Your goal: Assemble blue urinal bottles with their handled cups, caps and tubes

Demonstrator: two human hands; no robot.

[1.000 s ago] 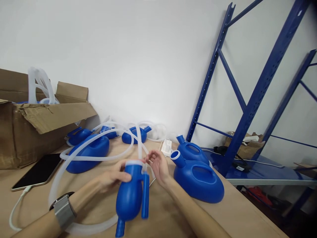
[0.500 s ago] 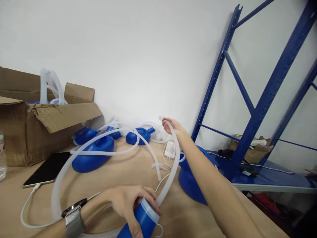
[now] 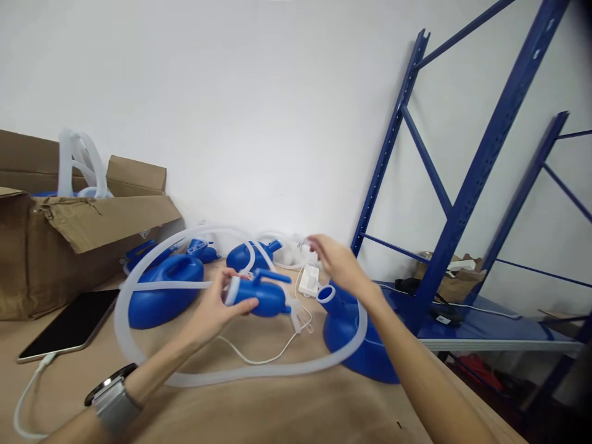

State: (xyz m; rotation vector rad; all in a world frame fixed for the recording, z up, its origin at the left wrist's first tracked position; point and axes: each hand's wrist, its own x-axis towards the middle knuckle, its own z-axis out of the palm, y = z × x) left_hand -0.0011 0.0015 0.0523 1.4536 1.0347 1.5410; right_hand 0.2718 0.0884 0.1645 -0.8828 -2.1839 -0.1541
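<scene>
My left hand (image 3: 217, 306) is closed round a blue plastic jug (image 3: 261, 296) with a white collar, held above the wooden table (image 3: 277, 407). A long translucent white tube (image 3: 259, 375) loops from the jug across the table. My right hand (image 3: 337, 262) reaches out to the far end of that tube, fingers pinched on its tip near a white charger block (image 3: 309, 280). A larger blue jug (image 3: 349, 336) sits just under my right forearm. A watch is on my left wrist.
More blue jugs (image 3: 161, 293) and tubes lie at the back of the table. An open cardboard box (image 3: 69, 237) with tubes stands at left, a tablet (image 3: 69, 325) on a cable before it. Blue metal shelving (image 3: 462, 203) stands to the right.
My left hand lifted the blue jug from the near edge up and away, toward the table's middle. My right hand dropped lower with the tube end, and the tube loop now lies flatter.
</scene>
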